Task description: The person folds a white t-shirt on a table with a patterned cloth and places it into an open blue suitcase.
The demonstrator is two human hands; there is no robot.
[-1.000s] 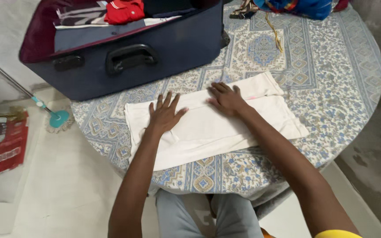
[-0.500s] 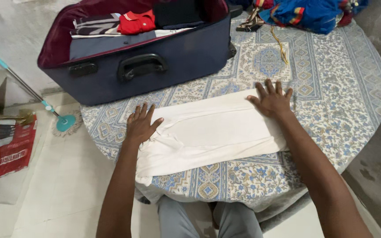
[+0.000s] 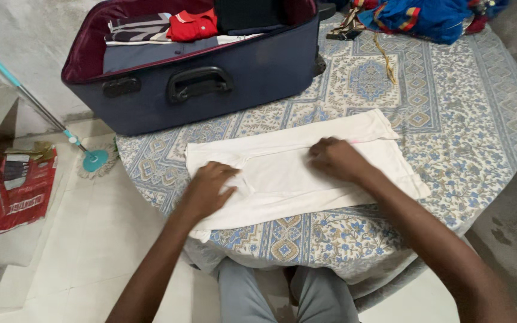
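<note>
We find a white folded cloth garment (image 3: 306, 170) lying flat on the near half of a round table covered with a blue-and-cream patterned cloth (image 3: 468, 113). Our left hand (image 3: 207, 191) rests on the garment's left part, fingers curled loosely on the fabric; we cannot tell whether it pinches any. Our right hand (image 3: 336, 158) sits knuckles-up near the garment's middle, fingers bent under, pressing down. Behind the garment stands an open navy soft-sided suitcase (image 3: 210, 90) holding folded clothes. A blue bundle of fabric (image 3: 426, 18) lies at the table's far edge.
</note>
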